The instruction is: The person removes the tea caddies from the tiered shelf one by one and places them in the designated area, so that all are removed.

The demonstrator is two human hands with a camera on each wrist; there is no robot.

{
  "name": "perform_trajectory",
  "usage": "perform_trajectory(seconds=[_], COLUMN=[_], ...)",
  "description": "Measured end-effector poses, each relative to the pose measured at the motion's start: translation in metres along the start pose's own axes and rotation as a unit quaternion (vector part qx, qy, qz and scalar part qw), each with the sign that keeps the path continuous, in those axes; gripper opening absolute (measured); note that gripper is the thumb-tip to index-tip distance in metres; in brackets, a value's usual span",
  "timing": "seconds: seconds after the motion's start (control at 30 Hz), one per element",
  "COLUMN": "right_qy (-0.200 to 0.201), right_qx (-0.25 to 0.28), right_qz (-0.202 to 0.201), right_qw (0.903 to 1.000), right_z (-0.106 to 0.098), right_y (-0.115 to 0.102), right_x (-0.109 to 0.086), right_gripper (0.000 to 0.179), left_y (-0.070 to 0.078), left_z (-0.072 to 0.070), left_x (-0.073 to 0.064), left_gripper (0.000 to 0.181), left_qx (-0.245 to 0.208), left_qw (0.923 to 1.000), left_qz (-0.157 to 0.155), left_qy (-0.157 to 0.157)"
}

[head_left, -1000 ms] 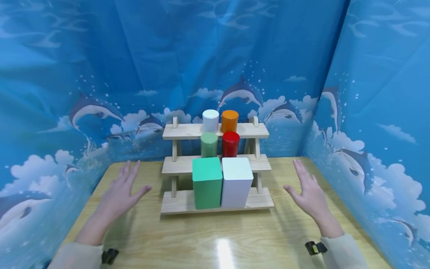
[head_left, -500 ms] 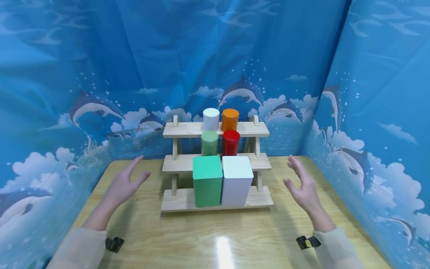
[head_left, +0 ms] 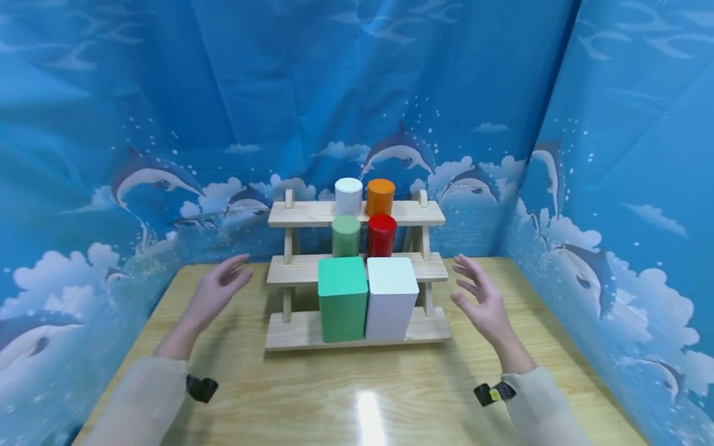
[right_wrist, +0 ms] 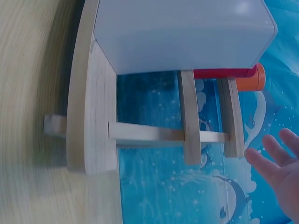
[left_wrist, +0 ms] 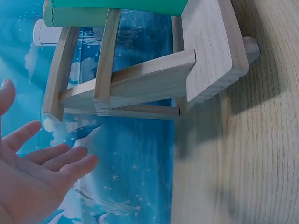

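The green box and the white box were stood upright, just beside each other, on the bottom tier of the wooden stand. To the left of the stand, the left hand was held raised, its fingers loosely bent and parted from the thumb; nothing was gripped by it. To the right, the right hand was held likewise, fingers slightly bent and spread, and nothing was gripped or touched. On the middle tier, the green cylinder and the red cylinder were set upright side by side. The top tier was shared by the white cylinder and the orange cylinder. Pale sleeves were worn, and a black device was seen at each wrist. The stand was placed on a wood-grained table, backed by blue curtains printed with dolphins and clouds.
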State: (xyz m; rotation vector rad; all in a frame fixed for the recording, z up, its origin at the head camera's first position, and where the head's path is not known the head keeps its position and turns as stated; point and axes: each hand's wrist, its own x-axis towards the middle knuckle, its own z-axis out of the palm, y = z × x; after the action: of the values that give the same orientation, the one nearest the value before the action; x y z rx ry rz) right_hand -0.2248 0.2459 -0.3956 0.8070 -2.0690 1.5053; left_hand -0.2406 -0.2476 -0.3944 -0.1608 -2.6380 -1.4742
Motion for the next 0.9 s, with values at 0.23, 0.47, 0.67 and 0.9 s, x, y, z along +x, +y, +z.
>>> perform_trajectory(seconds=[0.23, 0.47, 0.67, 0.9], right_qy=[-0.018, -0.047, -0.078, -0.100], right_qx=[0.033, 0.050, 0.057, 0.082], right_qz=[0.016, 0.019, 0.018, 0.025], right_qw=[0.9992, 0.9975, 0.9952, 0.9913], right_z=[0.011, 0.024, 0.034, 0.041], right_y=[-0.001, -0.002, 0.008, 0.015], right_x=[0.006, 0.013, 0.017, 0.022], right_gripper=[0.063, 0.064, 0.073, 0.072], left_y=[-0.009, -0.014, -0.023, -0.031], left_z=[0.012, 0.018, 0.022, 0.028], left_x=[0.013, 0.024, 0.032, 0.038], left_gripper=[0.071, 0.073, 0.061, 0.056], left_qx=[-0.058, -0.089, -0.154, -0.198], left_qw=[0.9983, 0.9956, 0.9863, 0.9759], left_qz=[-0.007, -0.027, -0.054, -0.080], left_qy=[-0.002, -0.001, -0.023, -0.044])
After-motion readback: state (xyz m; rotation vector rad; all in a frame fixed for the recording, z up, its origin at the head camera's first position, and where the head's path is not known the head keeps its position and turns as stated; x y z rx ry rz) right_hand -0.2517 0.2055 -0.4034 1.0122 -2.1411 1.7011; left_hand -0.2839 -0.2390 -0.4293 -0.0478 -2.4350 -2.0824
